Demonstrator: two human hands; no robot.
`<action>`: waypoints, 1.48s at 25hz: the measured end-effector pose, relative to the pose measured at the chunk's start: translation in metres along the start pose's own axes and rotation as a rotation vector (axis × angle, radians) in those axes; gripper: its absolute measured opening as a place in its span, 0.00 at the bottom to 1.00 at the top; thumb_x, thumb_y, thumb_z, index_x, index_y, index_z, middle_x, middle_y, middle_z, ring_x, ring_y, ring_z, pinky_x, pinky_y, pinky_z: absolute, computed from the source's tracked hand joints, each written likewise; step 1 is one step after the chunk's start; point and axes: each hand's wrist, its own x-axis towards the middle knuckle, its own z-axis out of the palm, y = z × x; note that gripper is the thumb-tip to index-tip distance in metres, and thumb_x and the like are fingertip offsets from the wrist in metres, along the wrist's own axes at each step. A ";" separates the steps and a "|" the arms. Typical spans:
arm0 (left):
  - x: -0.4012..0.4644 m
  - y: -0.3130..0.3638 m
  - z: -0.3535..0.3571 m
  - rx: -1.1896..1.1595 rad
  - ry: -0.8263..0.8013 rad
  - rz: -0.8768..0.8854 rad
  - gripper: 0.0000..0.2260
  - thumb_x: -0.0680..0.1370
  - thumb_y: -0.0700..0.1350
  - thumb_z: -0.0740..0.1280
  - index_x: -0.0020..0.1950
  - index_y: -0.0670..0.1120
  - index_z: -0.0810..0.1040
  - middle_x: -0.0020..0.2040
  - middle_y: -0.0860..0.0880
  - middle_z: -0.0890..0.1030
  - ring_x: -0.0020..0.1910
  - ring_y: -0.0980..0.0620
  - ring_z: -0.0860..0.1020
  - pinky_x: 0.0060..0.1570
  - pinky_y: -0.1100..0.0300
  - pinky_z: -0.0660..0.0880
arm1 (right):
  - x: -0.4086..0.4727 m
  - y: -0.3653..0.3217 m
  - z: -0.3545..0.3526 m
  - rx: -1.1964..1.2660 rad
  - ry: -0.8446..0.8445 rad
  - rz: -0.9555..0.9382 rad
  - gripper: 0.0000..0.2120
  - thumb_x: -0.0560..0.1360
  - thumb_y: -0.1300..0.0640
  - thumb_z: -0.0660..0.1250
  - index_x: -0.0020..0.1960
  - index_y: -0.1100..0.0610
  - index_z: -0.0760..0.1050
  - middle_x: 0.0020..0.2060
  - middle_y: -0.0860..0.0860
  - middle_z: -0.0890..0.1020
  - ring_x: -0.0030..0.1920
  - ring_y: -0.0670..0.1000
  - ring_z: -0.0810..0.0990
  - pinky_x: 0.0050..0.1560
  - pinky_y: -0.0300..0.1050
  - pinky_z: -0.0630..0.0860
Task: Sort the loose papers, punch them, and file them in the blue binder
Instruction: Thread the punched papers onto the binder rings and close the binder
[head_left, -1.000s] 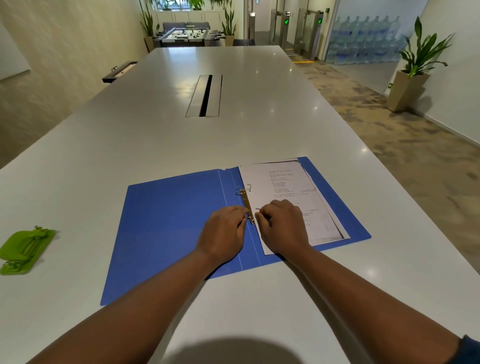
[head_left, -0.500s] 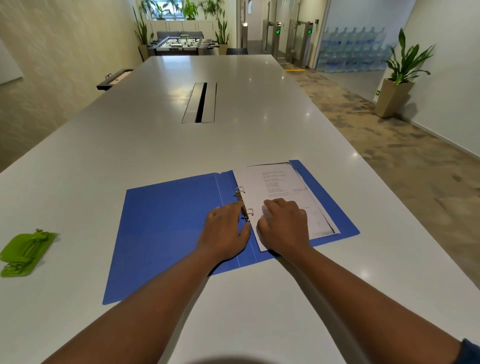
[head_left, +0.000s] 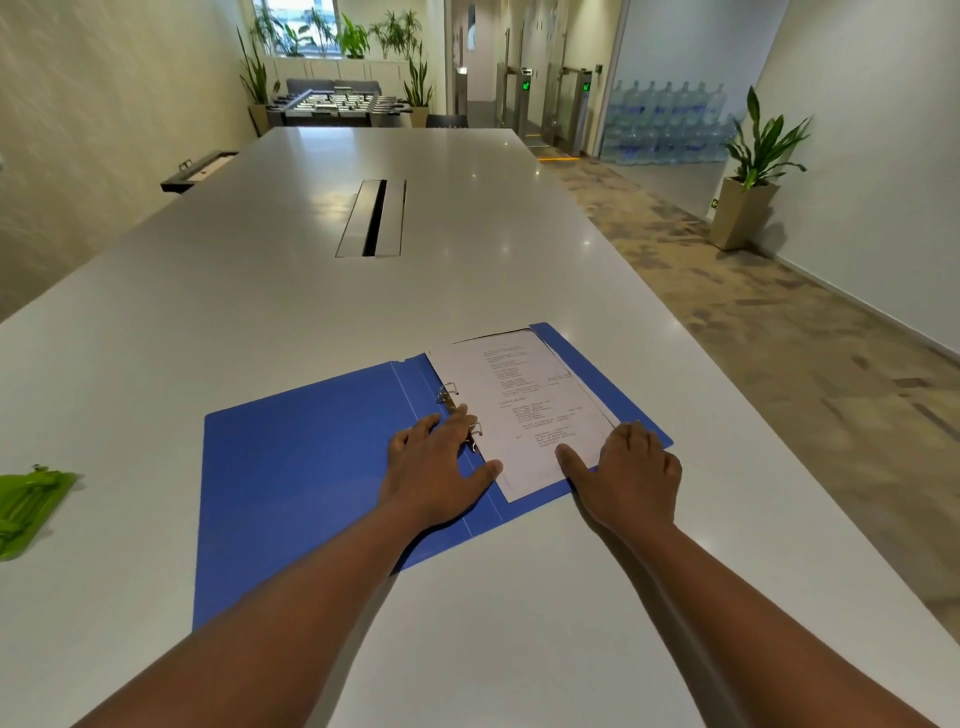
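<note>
The blue binder (head_left: 311, 467) lies open and flat on the grey tabletop (head_left: 260, 291) in front of me, its left cover bare and the stack of papers (head_left: 524, 410) sitting on its right half, threaded on the metal rings (head_left: 460, 410) at the spine. The sheets are printed side up and fan slightly at their right edge. My left hand (head_left: 439, 470) rests palm down across the spine, fingers straight and spread, the fingertips touching the lower ring and the thumb reaching toward the near corner of the papers. My right hand (head_left: 631, 475) lies at the near right corner of the binder, thumb stretched flat onto the bottom of the top sheet; its fingers bend down over the binder's right edge, and I cannot tell whether they grip it. A green hole punch (head_left: 28, 506) sits on the tabletop well off to my left, apart from the binder.
</note>
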 end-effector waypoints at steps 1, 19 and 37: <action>0.001 0.000 0.001 0.000 -0.001 -0.005 0.39 0.71 0.76 0.53 0.78 0.58 0.62 0.79 0.57 0.63 0.78 0.49 0.59 0.73 0.45 0.53 | -0.001 0.002 -0.001 -0.005 -0.009 0.016 0.48 0.74 0.25 0.52 0.79 0.60 0.57 0.78 0.57 0.63 0.78 0.59 0.60 0.76 0.60 0.59; 0.003 0.001 -0.001 -0.006 0.029 -0.009 0.42 0.69 0.78 0.55 0.77 0.56 0.64 0.75 0.55 0.70 0.77 0.49 0.61 0.71 0.44 0.56 | 0.009 0.003 -0.009 0.378 -0.035 -0.015 0.32 0.75 0.39 0.69 0.74 0.49 0.66 0.69 0.50 0.75 0.70 0.58 0.71 0.70 0.63 0.68; 0.005 -0.002 0.003 -0.003 0.050 -0.012 0.43 0.68 0.79 0.54 0.76 0.56 0.66 0.73 0.53 0.72 0.76 0.48 0.63 0.71 0.44 0.57 | 0.039 0.014 -0.054 0.434 0.048 0.061 0.08 0.76 0.53 0.74 0.42 0.55 0.78 0.39 0.49 0.81 0.39 0.52 0.81 0.38 0.46 0.78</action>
